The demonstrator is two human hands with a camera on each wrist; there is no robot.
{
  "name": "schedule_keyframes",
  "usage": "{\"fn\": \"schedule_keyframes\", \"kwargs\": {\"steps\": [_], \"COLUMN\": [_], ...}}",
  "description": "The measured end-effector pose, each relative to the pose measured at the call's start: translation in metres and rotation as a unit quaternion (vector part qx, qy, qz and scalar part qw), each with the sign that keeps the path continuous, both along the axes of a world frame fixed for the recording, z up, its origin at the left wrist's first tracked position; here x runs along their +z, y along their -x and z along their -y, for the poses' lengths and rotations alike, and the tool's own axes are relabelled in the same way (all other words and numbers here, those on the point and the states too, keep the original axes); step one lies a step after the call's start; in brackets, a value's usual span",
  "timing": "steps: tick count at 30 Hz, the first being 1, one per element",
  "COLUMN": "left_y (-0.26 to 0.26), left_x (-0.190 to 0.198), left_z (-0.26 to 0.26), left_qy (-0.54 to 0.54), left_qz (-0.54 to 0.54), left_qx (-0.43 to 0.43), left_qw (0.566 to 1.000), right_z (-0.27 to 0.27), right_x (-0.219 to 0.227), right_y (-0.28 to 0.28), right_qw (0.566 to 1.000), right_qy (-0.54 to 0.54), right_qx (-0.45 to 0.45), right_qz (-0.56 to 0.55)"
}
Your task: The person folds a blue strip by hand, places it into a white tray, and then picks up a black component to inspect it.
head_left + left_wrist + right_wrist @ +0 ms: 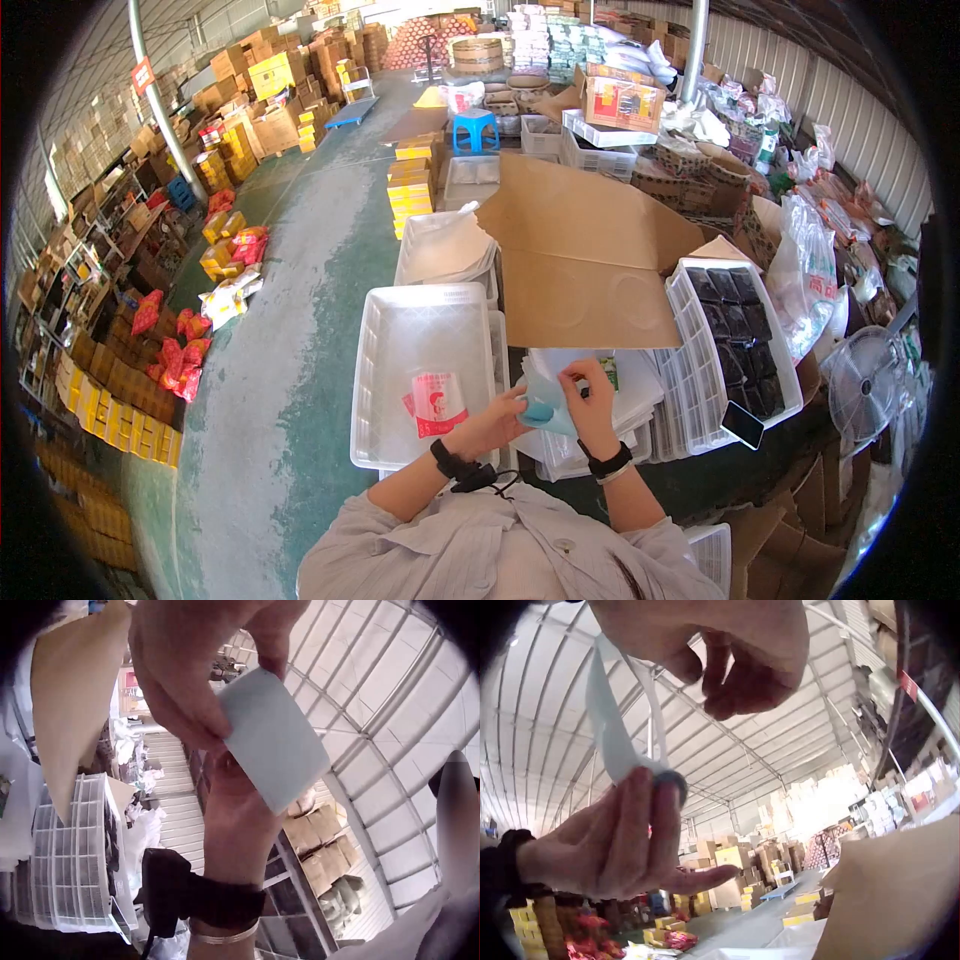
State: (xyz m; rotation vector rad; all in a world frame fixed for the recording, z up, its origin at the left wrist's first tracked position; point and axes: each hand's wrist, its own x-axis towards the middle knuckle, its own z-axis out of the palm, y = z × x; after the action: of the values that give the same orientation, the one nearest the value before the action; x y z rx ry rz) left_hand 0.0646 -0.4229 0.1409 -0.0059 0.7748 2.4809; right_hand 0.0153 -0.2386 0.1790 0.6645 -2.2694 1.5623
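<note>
My left hand grips a pale blue, paper-like strip by its lower end, fingers curled round it. In the right wrist view, the strip rises from the left hand, with a dark rounded end between the fingers. A flat, blank face of the strip shows in the left wrist view. My right hand is at the strip's right edge, fingers bent inward and fingertips close together. I cannot tell whether those fingertips pinch anything.
Left of my hands, a white crate holds red-and-white packets. White sheets or bags are stacked beneath my hands, with a cardboard flap behind. A crate of dark packs, a phone and a fan are on the right.
</note>
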Motion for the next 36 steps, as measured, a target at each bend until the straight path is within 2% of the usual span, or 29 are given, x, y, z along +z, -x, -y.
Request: {"fn": "schedule_keyframes", "kwargs": {"steps": [1,4,5,7,9,11,14,17,20,23,26,29,32,35,36], "left_y": [0.003,0.006,0.006,0.006,0.008,0.009,0.005,0.004,0.003,-0.005,-0.006,-0.005,-0.007,-0.005,-0.007], "left_x": [-0.006,-0.01,-0.009,-0.028,-0.037,-0.015,-0.014,-0.026,-0.027,0.002,-0.002,0.002,0.007,-0.001,-0.003], "left_z": [0.001,0.003,0.004,0.003,0.002,-0.003,-0.01,-0.016,-0.015,-0.013,-0.012,-0.013,-0.017,-0.014,-0.014], "left_qy": [-0.009,-0.036,-0.045,0.047,0.045,-0.052,-0.057,-0.033,-0.035,0.032,0.076,0.061,0.041,0.03,0.035], "left_qz": [-0.001,0.032,0.049,-0.025,-0.036,0.017,0.011,-0.005,0.0,-0.002,-0.028,-0.01,-0.006,-0.006,-0.009], "left_qx": [0.017,0.034,0.034,0.121,0.148,0.118,0.081,0.06,0.086,0.084,0.051,0.054,0.072,0.057,0.056], "left_qw": [1.0,0.998,0.997,0.991,0.987,0.992,0.995,0.998,0.996,0.996,0.995,0.997,0.997,0.998,0.998], "right_z": [-0.004,-0.01,-0.007,0.001,0.003,0.003,0.007,-0.002,0.001,0.003,0.0,0.003,0.004,0.001,0.0], "right_x": [0.003,0.011,0.021,0.033,0.027,0.002,0.01,-0.015,-0.014,0.004,-0.016,-0.003,-0.008,-0.006,-0.006], "right_y": [-0.006,-0.024,-0.031,-0.04,-0.039,-0.032,-0.028,-0.022,-0.027,-0.032,-0.029,-0.038,-0.037,-0.032,-0.032], "right_qw": [0.997,0.979,0.968,0.954,0.943,0.935,0.952,0.964,0.981,0.981,0.977,0.982,0.988,0.987,0.982], "right_qy": [0.032,-0.095,-0.147,-0.195,-0.223,-0.23,-0.154,-0.193,-0.109,-0.107,-0.144,-0.043,-0.049,-0.076,-0.06], "right_qx": [0.015,0.109,0.139,0.108,0.053,-0.027,-0.144,-0.039,0.071,0.095,0.147,0.145,0.117,0.141,0.169], "right_qz": [0.062,-0.14,-0.146,-0.202,-0.243,-0.27,-0.223,-0.179,-0.14,-0.133,-0.06,0.113,0.084,0.017,0.062]}}
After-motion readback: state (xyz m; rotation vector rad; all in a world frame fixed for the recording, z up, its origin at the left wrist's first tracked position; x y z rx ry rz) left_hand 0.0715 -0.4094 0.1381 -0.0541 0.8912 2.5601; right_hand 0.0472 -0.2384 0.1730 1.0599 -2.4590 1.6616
